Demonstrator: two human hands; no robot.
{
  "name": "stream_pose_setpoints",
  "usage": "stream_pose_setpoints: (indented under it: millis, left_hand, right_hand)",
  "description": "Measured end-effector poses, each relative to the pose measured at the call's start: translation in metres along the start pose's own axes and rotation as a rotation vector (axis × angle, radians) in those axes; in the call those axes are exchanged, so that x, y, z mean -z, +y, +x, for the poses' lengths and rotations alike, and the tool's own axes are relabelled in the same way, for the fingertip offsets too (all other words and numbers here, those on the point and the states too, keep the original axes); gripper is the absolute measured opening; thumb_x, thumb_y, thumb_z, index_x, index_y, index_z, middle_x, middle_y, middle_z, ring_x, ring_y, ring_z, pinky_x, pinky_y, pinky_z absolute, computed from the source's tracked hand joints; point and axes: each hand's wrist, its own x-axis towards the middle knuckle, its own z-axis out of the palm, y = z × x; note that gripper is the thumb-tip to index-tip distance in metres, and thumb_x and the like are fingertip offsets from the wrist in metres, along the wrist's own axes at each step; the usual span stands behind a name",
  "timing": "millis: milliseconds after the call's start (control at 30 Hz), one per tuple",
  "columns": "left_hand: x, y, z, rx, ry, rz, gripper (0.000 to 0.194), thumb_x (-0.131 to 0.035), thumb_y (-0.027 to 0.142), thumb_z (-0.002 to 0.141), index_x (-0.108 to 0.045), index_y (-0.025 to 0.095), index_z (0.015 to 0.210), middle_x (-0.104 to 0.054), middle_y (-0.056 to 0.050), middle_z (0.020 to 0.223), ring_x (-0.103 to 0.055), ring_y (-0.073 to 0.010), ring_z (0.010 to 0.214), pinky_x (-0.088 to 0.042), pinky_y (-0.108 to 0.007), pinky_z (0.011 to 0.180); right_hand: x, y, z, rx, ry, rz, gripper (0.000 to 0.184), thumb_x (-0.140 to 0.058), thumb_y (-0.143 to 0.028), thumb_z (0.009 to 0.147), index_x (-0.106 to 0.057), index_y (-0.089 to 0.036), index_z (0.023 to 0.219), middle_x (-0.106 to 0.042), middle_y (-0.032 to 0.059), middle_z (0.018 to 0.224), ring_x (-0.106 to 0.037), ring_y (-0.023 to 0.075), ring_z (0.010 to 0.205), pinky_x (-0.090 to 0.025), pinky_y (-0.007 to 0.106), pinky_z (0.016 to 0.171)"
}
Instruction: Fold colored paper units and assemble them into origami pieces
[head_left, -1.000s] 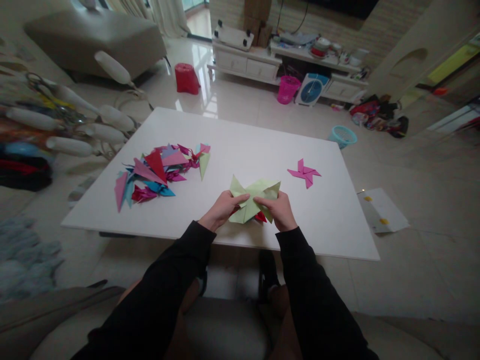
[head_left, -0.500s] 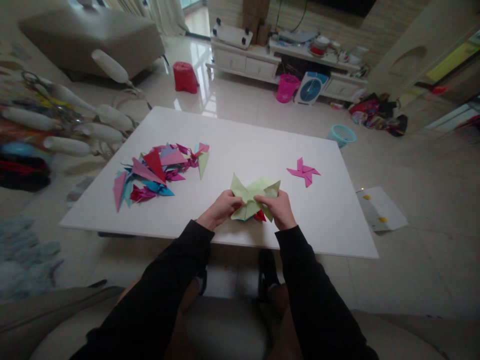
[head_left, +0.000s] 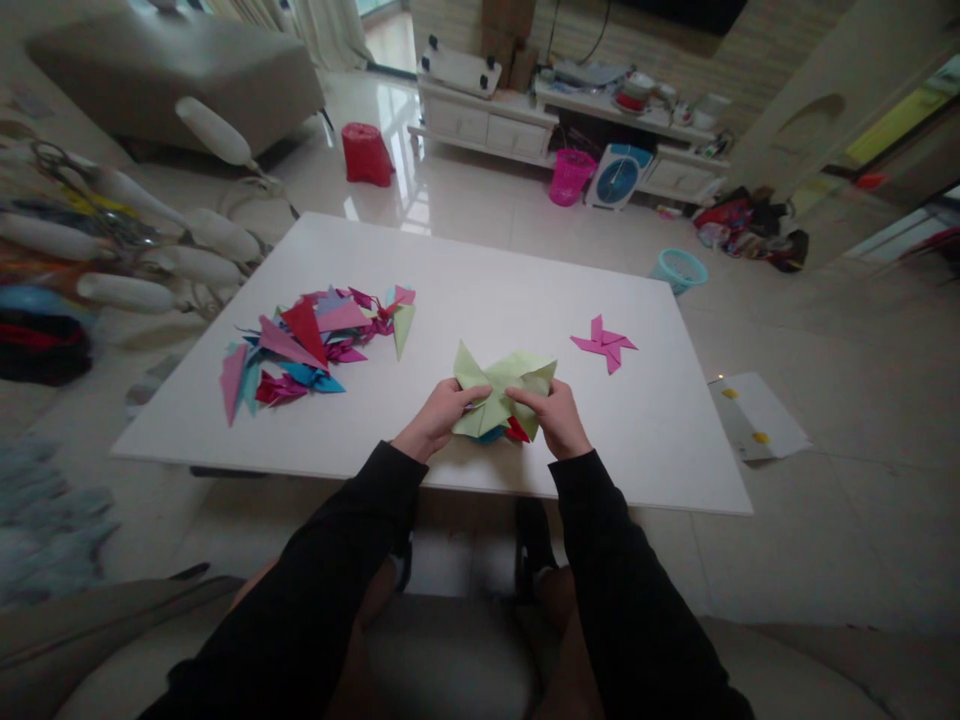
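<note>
A partly folded light green paper (head_left: 501, 385) lies at the near edge of the white table (head_left: 480, 290), with red and blue paper showing under it. My left hand (head_left: 439, 417) pinches its left side, fingers closed on it. My right hand (head_left: 553, 418) grips its right side the same way. Both arms wear black sleeves.
A heap of folded pink, red and blue papers (head_left: 307, 342) lies on the table's left. A pink paper pinwheel (head_left: 604, 344) sits at the right. On the floor are a sheet of paper (head_left: 757, 415), a teal basket (head_left: 678, 270) and a red stool (head_left: 365, 154).
Both hands have pressed the green paper a little tighter together; a bit of blue paper now shows beneath it. The hands stay in the same spot.
</note>
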Motion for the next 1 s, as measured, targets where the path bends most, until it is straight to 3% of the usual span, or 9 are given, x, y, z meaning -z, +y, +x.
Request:
stream_pose_setpoints:
  millis: [200, 367, 500, 1000]
  left_hand:
    - [0.001, 0.002, 0.001, -0.031, 0.022, -0.063, 0.044, -0.088, 0.026, 0.061, -0.074, 0.008, 0.099, -0.078, -0.013, 0.097, -0.073, -0.0208, 0.074, -0.059, -0.031, 0.070]
    - [-0.001, 0.002, 0.001, -0.045, 0.058, -0.053, 0.040, -0.087, 0.024, 0.060, -0.075, 0.009, 0.095, -0.078, -0.012, 0.097, -0.072, -0.0191, 0.076, -0.058, -0.029, 0.072]
    - [-0.002, 0.001, 0.000, -0.043, 0.046, -0.052, 0.040, -0.087, 0.024, 0.060, -0.075, 0.010, 0.096, -0.078, -0.013, 0.099, -0.072, -0.0182, 0.078, -0.056, -0.028, 0.072]
    - [-0.005, 0.001, -0.003, -0.053, 0.006, -0.050, 0.046, -0.089, 0.029, 0.061, -0.076, 0.011, 0.100, -0.077, -0.014, 0.103, -0.072, -0.0191, 0.080, -0.054, -0.027, 0.069]
  right_hand:
    - [0.001, -0.006, -0.003, -0.067, -0.118, 0.121, 0.041, -0.090, -0.038, 0.058, -0.077, -0.016, 0.090, -0.078, 0.0074, 0.095, -0.074, 0.0235, 0.085, -0.059, 0.035, 0.083]
    - [-0.004, -0.006, -0.004, -0.086, -0.033, 0.020, 0.043, -0.091, -0.033, 0.054, -0.076, -0.012, 0.088, -0.078, 0.0098, 0.091, -0.073, 0.0225, 0.077, -0.059, 0.033, 0.071]
    - [-0.007, -0.003, -0.002, -0.056, 0.026, -0.043, 0.041, -0.089, -0.031, 0.054, -0.076, -0.012, 0.088, -0.079, 0.0083, 0.090, -0.073, 0.0221, 0.078, -0.058, 0.031, 0.072]
    - [-0.005, -0.002, -0.001, -0.069, 0.034, -0.043, 0.037, -0.090, -0.031, 0.054, -0.077, -0.013, 0.084, -0.079, 0.0081, 0.088, -0.072, 0.0206, 0.075, -0.058, 0.031, 0.070]
